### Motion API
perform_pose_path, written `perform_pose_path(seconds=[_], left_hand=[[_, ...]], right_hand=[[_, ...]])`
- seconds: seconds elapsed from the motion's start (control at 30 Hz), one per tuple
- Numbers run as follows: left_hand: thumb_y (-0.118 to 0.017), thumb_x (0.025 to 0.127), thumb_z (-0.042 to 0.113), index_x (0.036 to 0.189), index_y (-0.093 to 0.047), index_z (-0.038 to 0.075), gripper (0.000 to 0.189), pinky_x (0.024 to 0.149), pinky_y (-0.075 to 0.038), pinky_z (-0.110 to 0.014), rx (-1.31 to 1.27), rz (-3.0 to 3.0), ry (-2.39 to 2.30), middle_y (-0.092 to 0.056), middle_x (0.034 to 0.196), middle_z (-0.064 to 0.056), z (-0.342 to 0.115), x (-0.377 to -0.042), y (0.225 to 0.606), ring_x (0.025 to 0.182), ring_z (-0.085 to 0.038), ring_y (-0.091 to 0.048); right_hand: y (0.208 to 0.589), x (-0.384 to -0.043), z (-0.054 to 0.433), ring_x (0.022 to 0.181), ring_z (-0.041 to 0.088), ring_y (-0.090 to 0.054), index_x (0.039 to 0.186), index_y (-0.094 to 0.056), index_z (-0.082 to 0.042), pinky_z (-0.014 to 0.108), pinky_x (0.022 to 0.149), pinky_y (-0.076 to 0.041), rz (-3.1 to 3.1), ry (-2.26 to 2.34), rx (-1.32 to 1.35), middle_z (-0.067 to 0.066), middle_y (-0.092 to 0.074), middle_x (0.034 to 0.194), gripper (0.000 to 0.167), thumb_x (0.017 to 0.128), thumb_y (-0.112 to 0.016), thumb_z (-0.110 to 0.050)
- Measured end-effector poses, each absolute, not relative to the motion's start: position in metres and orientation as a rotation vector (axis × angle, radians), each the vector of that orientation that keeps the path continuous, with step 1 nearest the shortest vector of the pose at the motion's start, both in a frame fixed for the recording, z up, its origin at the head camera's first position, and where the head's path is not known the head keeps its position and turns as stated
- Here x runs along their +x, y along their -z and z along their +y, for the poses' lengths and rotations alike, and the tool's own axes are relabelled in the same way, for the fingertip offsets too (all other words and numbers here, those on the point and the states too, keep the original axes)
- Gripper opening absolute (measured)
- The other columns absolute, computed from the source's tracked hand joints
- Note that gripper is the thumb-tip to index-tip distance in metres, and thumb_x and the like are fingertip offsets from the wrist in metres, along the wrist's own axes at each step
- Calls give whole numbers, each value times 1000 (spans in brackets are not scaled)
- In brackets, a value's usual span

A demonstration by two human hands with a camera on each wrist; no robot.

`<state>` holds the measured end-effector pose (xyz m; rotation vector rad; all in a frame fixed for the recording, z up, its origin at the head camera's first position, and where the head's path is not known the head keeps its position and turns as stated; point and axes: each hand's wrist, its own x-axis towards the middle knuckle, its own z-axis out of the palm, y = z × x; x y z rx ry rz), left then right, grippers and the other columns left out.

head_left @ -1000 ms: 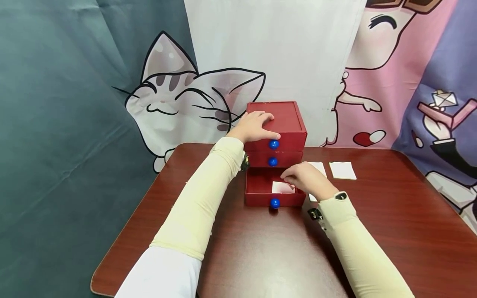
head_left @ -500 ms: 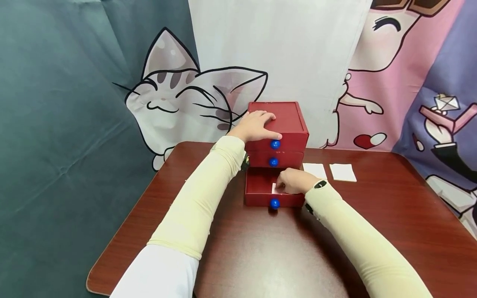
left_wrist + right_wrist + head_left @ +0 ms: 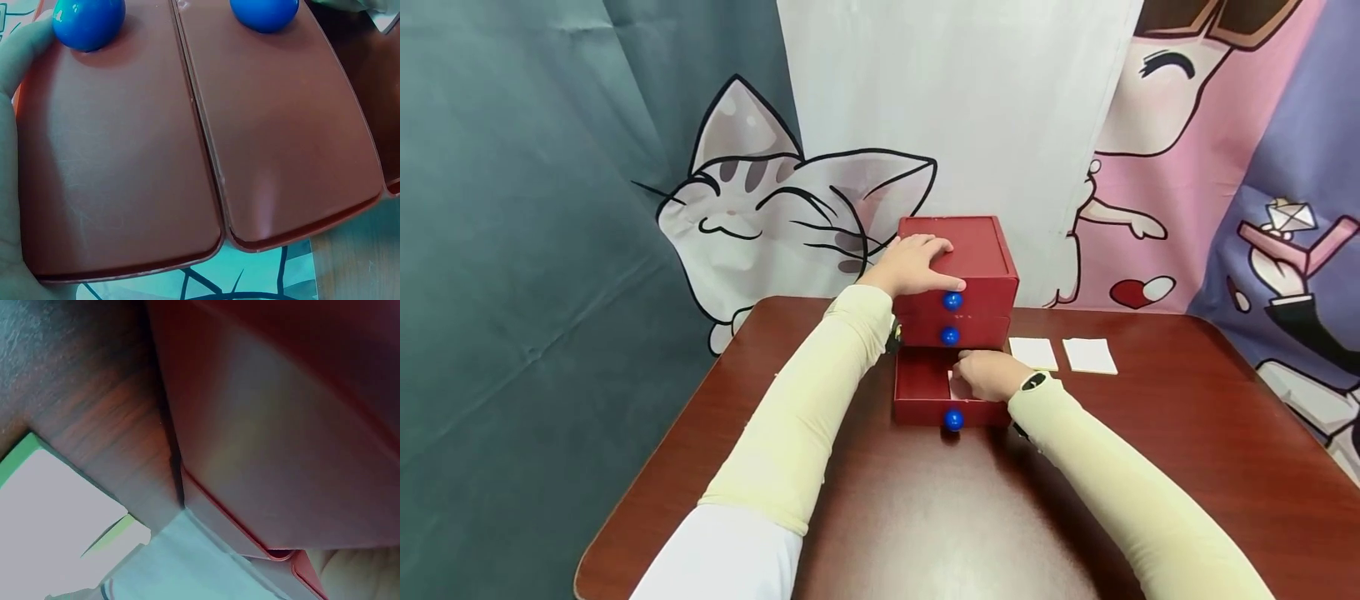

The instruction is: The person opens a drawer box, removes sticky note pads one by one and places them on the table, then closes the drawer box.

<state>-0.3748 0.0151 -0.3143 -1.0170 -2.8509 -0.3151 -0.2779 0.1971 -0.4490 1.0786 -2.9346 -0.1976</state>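
A red drawer cabinet point(image 3: 977, 293) with blue ball knobs stands at the table's back. My left hand point(image 3: 910, 265) rests spread on its top left part, thumb at the front edge above the top knob. In the left wrist view the closed upper drawer fronts point(image 3: 125, 150) fill most of the picture. The bottom drawer point(image 3: 917, 412) is pulled out. Inside it lies a white card point(image 3: 957, 387), partly covered by my right hand point(image 3: 994, 375), whose fingers are bent down over it. Fingertips are hidden, so I cannot tell whether they pinch the card.
Two white square paper pads, a nearer pad point(image 3: 1033, 353) and a farther-right pad point(image 3: 1090, 356), lie on the brown table point(image 3: 895, 517) right of the cabinet. A printed cloth point(image 3: 970, 108) hangs close behind. The drawer's side wall point(image 3: 262, 450) is near my right wrist.
My right hand has moved left and down into the open drawer and now covers much of the card. The left hand has stayed on the cabinet top. The head view has shifted slightly.
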Motion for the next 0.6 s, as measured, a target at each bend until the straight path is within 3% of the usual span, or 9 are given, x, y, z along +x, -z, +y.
perform_pose_path(seconds=[0.3,0.6], left_hand=[[-57,83,75,148,-47,28,81,123,-15,-50,-1013,-2862,318,-40,157,-2,12,-375,319,146,-21,-31],[-57,84,75,148,-47,28,80,123,-14,-49,-1001,-2868,309,-39,157,-1,14,-373,318,147,-19,-30]], right_hand=[[453,-278,191,72,17,-58,89,-72,-7,31,67,-53,-2937,185,1144,5,-58,80,5,85,-75,-6],[453,-280,198,77,18,-62,91,-77,-9,32,71,-56,-2887,135,1215,3,-63,80,10,84,-78,-16]])
